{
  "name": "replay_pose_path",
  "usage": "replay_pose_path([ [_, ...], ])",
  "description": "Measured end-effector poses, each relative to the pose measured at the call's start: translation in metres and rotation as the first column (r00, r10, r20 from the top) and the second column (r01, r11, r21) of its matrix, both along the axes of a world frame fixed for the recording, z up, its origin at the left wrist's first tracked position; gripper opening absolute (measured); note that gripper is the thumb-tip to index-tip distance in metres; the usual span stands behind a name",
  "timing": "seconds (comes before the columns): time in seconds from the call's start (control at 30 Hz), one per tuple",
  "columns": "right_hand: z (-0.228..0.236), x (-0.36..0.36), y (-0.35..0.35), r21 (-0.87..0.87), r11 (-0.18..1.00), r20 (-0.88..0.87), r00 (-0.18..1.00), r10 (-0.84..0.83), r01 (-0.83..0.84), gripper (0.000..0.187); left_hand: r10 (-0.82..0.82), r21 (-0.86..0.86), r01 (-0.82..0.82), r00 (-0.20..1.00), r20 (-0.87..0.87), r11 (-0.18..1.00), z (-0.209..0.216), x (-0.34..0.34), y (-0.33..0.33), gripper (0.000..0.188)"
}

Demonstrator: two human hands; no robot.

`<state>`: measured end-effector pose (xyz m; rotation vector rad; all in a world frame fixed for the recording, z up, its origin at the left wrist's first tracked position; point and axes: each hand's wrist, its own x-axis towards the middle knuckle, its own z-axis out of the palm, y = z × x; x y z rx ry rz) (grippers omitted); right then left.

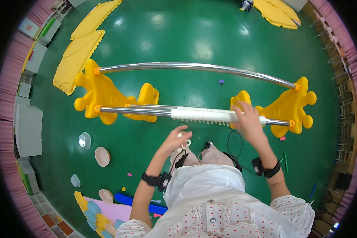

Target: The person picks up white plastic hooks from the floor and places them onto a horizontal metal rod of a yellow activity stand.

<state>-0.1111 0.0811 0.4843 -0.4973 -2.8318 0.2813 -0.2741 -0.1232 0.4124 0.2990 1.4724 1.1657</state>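
Two shiny metal bars rest across yellow plastic stands (103, 93) on a green floor. A white ribbed strip (202, 115) with small pegs lies along the near bar (139, 110). My right hand (248, 119) rests on the strip's right end, fingers bent over it. My left hand (177, 139) sits just below the bar, pinching a small white ring (185, 143). Both wrists wear black bands. A black cord loops on the floor between my hands.
The far bar (194, 67) arches behind. Yellow mats (77, 55) lie at the back left and back right. Pale bowls (102, 156) and lids sit on the floor at the left, near a pink mat and a blue bar. Grey boxes line the left wall.
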Motion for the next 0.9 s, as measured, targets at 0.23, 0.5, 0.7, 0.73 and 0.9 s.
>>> replay_pose_path([
  [0.23, 0.010, -0.091, -0.102, -0.674, 0.671, -0.270, 0.949, 0.164, -0.308, 0.032, 0.205, 0.348, -0.366, 0.884, 0.420, 0.863, 0.040, -0.042, -0.020, 0.040],
  [0.5, -0.018, -0.115, -0.126, -0.862, 0.462, -0.257, 0.965, -0.045, -0.208, 0.027, 0.107, 0.359, -0.357, 0.822, 0.559, 0.863, 0.031, -0.074, -0.045, 0.015],
  [0.7, -0.022, -0.108, -0.134, -0.821, 0.506, -0.316, 0.949, -0.012, -0.267, 0.022, 0.114, 0.340, -0.396, 0.777, 0.619, 0.853, 0.033, -0.076, -0.048, 0.022],
  [0.73, -0.024, -0.105, -0.132, -0.831, 0.509, -0.241, 0.970, 0.036, -0.225, 0.023, 0.055, 0.346, -0.316, 0.804, 0.592, 0.883, 0.028, -0.077, -0.050, 0.027],
  [0.9, -0.025, -0.096, -0.140, -0.647, 0.723, -0.183, 0.970, 0.160, -0.242, 0.022, -0.074, 0.335, -0.124, 0.849, 0.523, 0.934, 0.016, -0.081, -0.053, 0.037],
])
